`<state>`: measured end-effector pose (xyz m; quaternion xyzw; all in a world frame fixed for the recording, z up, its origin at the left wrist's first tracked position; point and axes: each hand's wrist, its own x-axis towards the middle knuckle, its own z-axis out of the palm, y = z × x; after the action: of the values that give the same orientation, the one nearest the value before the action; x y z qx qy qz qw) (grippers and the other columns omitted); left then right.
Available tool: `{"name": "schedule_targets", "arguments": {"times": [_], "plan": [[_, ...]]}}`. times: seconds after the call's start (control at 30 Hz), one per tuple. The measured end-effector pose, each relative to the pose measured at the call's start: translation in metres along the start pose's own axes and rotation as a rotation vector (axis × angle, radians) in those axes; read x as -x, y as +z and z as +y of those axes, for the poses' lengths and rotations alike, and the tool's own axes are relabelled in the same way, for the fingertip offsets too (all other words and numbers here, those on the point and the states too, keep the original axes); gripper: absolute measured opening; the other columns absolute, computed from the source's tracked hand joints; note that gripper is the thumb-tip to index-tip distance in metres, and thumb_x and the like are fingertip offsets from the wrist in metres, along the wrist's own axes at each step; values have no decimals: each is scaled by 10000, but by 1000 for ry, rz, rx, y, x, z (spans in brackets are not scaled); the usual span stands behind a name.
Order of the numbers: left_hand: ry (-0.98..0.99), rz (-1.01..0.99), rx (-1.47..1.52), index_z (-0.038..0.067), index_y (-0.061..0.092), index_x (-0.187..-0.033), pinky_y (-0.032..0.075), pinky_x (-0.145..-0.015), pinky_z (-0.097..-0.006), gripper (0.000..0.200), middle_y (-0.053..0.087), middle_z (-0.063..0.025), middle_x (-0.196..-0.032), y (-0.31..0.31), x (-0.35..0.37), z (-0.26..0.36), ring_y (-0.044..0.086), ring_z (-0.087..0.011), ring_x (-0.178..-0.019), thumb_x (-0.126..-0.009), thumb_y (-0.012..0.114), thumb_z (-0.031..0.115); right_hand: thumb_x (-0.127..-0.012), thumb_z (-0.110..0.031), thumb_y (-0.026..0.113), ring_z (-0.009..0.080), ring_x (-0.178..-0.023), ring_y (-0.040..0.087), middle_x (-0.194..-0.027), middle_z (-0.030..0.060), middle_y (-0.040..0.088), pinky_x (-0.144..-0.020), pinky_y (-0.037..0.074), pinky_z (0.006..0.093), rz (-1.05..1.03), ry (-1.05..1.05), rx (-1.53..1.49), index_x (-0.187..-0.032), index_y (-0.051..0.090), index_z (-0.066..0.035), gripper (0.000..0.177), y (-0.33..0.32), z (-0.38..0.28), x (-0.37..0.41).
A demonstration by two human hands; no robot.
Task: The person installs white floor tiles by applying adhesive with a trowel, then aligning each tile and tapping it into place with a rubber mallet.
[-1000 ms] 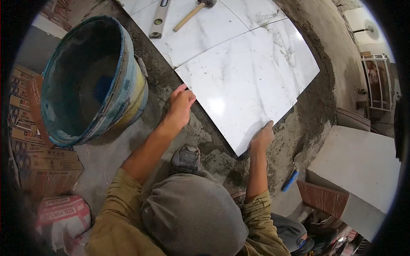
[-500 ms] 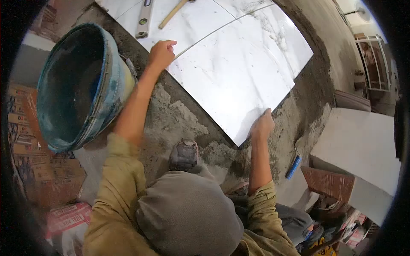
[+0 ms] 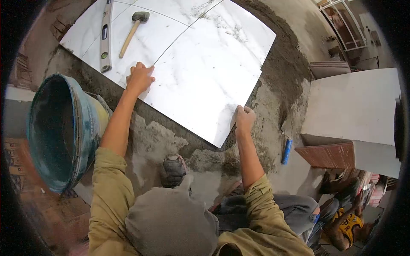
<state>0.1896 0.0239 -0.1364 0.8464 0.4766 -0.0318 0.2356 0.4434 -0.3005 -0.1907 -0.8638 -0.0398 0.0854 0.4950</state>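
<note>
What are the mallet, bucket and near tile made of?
Near tile: likely ceramic or porcelain; glossy white, grey-veined.
Mallet handle: looks wooden, pale tan.
Mallet head: dark, dull, possibly rubber.
Bucket: probably plastic; scuffed blue-green wall, no metallic shine.

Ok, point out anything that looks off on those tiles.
Dark smears mark the white tiles toward their far right, standing out against the pale surface. Their right edge also steps slightly beyond the right hand, looking uneven.
</note>
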Motion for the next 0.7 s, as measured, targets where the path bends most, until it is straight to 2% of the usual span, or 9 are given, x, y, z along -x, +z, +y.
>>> {"name": "schedule_targets", "arguments": {"times": [0.1, 0.17, 0.3, 0.4, 0.43, 0.47, 0.5, 0.57, 0.7], "plan": [[-5, 10, -21, 253, 597, -1308, 401, -996, -532, 516, 477, -56, -1253, -1, -1, 2, 434, -292, -1205, -813, 736, 285, -835, -151, 679, 164, -739, 590, -866, 99, 657, -656, 469, 318, -3, 32, 62, -1011, 632, 112, 320, -5, -11, 5], [-48, -3, -55, 255, 578, -1328, 396, -989, -540, 539, 476, -50, -1254, -2, -1, 5, 436, -291, -1199, -814, 736, 285, -814, -256, 669, 309, -934, 640, -1020, 223, 663, -828, 492, 396, -121, 100, 125, -1091, 620, 97, 451, -8, -7, 1], [-35, 22, -38, 256, 585, -1324, 409, -979, -522, 567, 473, -96, -1240, -3, 1, 0, 438, -307, -1178, -784, 755, 287, -819, -274, 656, 293, -916, 643, -1006, 218, 666, -818, 492, 393, -113, 83, 172, -1075, 635, 83, 441, -8, -5, 0], [181, 116, 7, 182, 595, -1288, 445, -930, -531, 562, 508, -126, -1186, 15, -14, -26, 477, -349, -1130, -754, 750, 264, -817, -291, 639, 283, -836, 656, -882, 192, 686, -773, 502, 392, -279, 173, 271, -926, 684, 41, 353, -24, -54, 17], [151, 135, -38, 167, 609, -1275, 455, -928, -486, 550, 523, -132, -1153, 16, -14, -23, 492, -351, -1105, -749, 751, 246, -805, -295, 656, 292, -821, 662, -859, 194, 690, -759, 506, 401, -237, 101, 345, -878, 691, 28, 333, -20, -39, 11], [171, 123, -12, 175, 610, -1281, 457, -926, -481, 553, 520, -127, -1164, 25, -24, -34, 489, -349, -1111, -751, 757, 235, -792, -292, 675, 310, -837, 666, -886, 201, 691, -769, 509, 410, -43, -76, 352, -880, 692, 25, 330, -13, -27, 13], [140, 90, 15, 202, 604, -1295, 446, -926, -508, 557, 517, -120, -1189, 28, -29, -38, 483, -349, -1124, -761, 760, 230, -782, -282, 686, 337, -852, 665, -899, 200, 693, -785, 511, 424, 11, -73, 329, -883, 691, 20, 318, -11, -26, 14], [94, 58, -70, 236, 577, -1330, 416, -934, -564, 561, 487, -88, -1246, 17, -21, -25, 457, -328, -1170, -797, 749, 252, -794, -270, 672, 343, -836, 659, -848, 212, 680, -773, 501, 431, -9, -14, 310, -957, 668, 41, 351, -10, -28, 14], [64, 65, -81, 258, 568, -1342, 419, -930, -558, 547, 477, -79, -1257, 12, -12, -14, 456, -309, -1171, -821, 734, 253, -825, -208, 624, 391, -876, 639, -903, 234, 670, -790, 496, 465, -157, -77, 477, -951, 650, -1, 244, -27, -40, 17]]}}
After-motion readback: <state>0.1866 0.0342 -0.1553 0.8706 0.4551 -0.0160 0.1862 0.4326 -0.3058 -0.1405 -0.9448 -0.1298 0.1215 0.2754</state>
